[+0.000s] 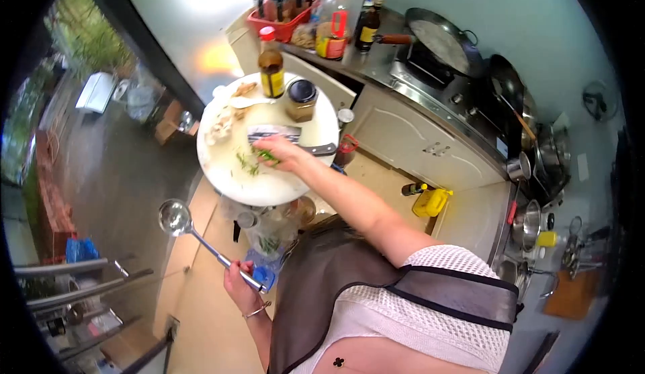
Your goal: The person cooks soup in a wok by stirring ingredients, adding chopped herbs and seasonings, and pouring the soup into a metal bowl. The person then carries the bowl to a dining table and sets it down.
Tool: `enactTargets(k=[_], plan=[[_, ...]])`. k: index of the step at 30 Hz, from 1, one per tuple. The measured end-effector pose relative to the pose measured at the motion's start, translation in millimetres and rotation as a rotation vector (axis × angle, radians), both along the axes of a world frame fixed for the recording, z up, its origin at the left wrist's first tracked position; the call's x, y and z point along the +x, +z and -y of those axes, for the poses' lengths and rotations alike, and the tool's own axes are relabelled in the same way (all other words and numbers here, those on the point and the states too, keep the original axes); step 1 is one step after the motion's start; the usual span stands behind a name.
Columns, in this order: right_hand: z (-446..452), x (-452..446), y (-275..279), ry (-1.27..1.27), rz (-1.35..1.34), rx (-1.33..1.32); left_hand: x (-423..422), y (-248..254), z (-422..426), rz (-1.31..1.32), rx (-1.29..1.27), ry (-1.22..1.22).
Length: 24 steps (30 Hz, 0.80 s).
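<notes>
My left hand (243, 285) is wrapped around the handle of a metal ladle (176, 217), whose bowl points up and left, away from my body. Over the round white chopping board (269, 189), the fingers of my right hand (282, 154) are closed on chopped green onion (267, 155). More loose green bits (247, 166) lie on the board beside my fingertips. Just beyond that hand rests a cleaver (274, 133), its dark handle pointing right. Pale chopped pieces (220, 129), perhaps garlic, sit at the board's left side.
A sauce bottle (271, 68), a dark-lidded jar (302, 99) and a white spoon (252, 102) stand or lie at the board's back. On the counter are a wok (443, 41) on the stove, a red basket (282, 25) and several bottles. A yellow jug (432, 203) stands on the floor.
</notes>
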State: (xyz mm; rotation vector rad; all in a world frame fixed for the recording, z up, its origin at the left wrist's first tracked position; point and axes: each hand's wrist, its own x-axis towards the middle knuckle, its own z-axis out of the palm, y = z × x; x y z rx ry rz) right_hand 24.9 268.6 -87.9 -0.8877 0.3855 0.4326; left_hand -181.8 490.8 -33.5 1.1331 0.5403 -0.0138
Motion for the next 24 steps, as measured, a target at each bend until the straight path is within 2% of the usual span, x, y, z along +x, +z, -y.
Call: enactTargets(k=[2, 3, 5, 6, 8, 9, 10, 11, 12, 13, 14, 15, 16, 17, 18, 20, 22, 24], plan=[[5, -4, 2, 0.094, 0.010, 0.006, 3, -3, 3, 0.014, -0.012, -0.026], [8, -3, 8, 0.056, 0.019, -0.050, 4, -3, 3, 0.011, -0.005, -0.022], [5, -8, 19, -0.009, 0.017, -0.135, 9, 8, 15, -0.110, 0.179, -0.002], [8, -10, 28, 0.052, 0.005, -0.171, 8, 4, 8, -0.138, 0.202, -0.100], [16, -5, 22, 0.132, 0.060, -0.179, 10, 0, 11, -0.085, 0.167, -0.104], [14, -8, 25, 0.066, 0.079, -0.129, 9, 12, 16, -0.070, 0.164, -0.106], [16, -10, 29, 0.091, 0.023, -0.176, 3, -13, 13, 0.010, 0.195, -0.102], [10, -17, 43, 0.000, 0.086, -0.134, 3, 0, 18, -0.001, 0.198, -0.164], [26, -4, 7, 0.048, 0.085, -0.071, 1, 25, 31, -0.075, 0.293, -0.125], [31, 2, 1, 0.106, 0.095, 0.059, -1, 24, 36, -0.091, 0.246, -0.149], [33, -9, 17, 0.129, 0.119, 0.011, -2, 14, 42, -0.046, 0.347, -0.228], [48, -14, 11, -0.016, 0.043, -0.134, -7, 19, 54, -0.088, 0.347, -0.216], [78, -5, -4, 0.075, 0.028, 0.055, -7, 13, 69, -0.042, 0.179, -0.193], [72, 8, -9, 0.273, 0.000, 0.256, -5, 14, 54, -0.034, 0.198, -0.168], [78, 1, 6, 0.238, -0.085, 0.280, -8, 22, 68, -0.029, 0.221, -0.190], [84, 21, -10, 0.310, -0.085, 0.397, 1, 4, 77, 0.006, 0.255, -0.139], [72, 30, -16, 0.324, -0.108, 0.389, -9, 1, 73, 0.064, 0.225, -0.102], [54, 29, -10, 0.340, -0.091, 0.359, -18, 1, 72, 0.179, 0.299, -0.014]])
